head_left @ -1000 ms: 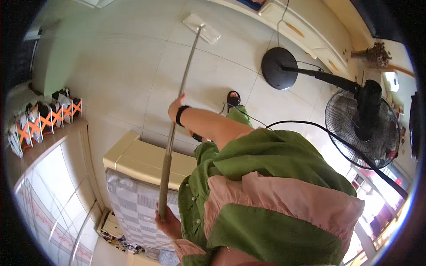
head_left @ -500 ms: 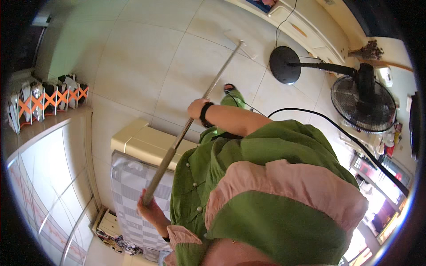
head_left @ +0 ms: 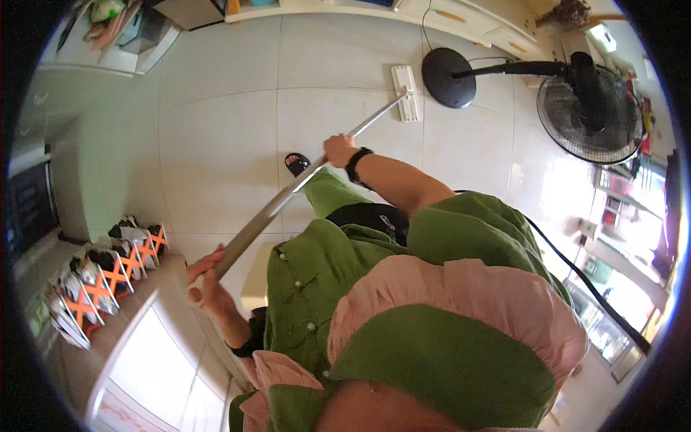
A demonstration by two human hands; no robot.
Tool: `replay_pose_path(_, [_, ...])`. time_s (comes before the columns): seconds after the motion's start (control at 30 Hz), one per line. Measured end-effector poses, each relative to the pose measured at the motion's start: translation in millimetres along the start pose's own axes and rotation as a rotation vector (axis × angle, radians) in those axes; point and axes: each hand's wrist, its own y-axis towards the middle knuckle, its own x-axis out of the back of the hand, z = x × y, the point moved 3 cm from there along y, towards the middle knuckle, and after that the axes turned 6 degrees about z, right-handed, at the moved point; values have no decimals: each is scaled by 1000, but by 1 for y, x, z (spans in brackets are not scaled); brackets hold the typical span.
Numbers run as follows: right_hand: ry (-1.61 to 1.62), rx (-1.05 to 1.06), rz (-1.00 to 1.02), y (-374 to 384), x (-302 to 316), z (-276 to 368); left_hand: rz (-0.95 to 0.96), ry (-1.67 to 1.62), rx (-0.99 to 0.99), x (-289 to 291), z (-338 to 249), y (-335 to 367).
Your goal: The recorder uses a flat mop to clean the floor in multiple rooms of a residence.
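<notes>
A flat mop [head_left: 268, 213] slants across the view from lower left to upper right, its handle grey on the grip and silvery beyond. My left hand [head_left: 210, 282] is round the thick grip near the handle's end. Farther up, my right hand [head_left: 340, 150], a black band on its wrist, is closed on the metal pole. The white rectangular mop head [head_left: 406, 93] lies flat on the tiled floor [head_left: 216, 129], just left of the fan's round base. My foot in a black sandal [head_left: 296, 164] stands beside the pole.
A black standing fan [head_left: 590, 108] rises at the right from its round base [head_left: 449, 78]; cords run near it. Pale drawers [head_left: 461, 21] line the far side. At left, an orange-and-white shoe rack [head_left: 111, 277] holds several shoes. A dark cable [head_left: 590, 284] passes on my right.
My view has turned and moved forward, and the checked cushion has left it. The mop head, blurred before, now shows sharply nearer the fan base. My foot is farther left.
</notes>
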Motion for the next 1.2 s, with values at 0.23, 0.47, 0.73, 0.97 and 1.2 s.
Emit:
replay_pose_path(0.23, [221, 336, 247, 62, 40, 230, -187, 563, -227, 210, -108, 68])
replay_pose_path(0.47, [342, 537, 68, 96, 80, 413, -319, 841, -411, 258, -212, 95])
replay_pose_path(0.73, [399, 725, 12, 160, 150, 554, -345, 814, -535, 349, -241, 169])
replay_pose_path(0.97, [458, 610, -124, 188, 167, 572, -208, 643, -489, 387, -238, 246])
replay_pose_path(1.2, [501, 328, -138, 177, 137, 438, 34, 290, -183, 370, -170, 317])
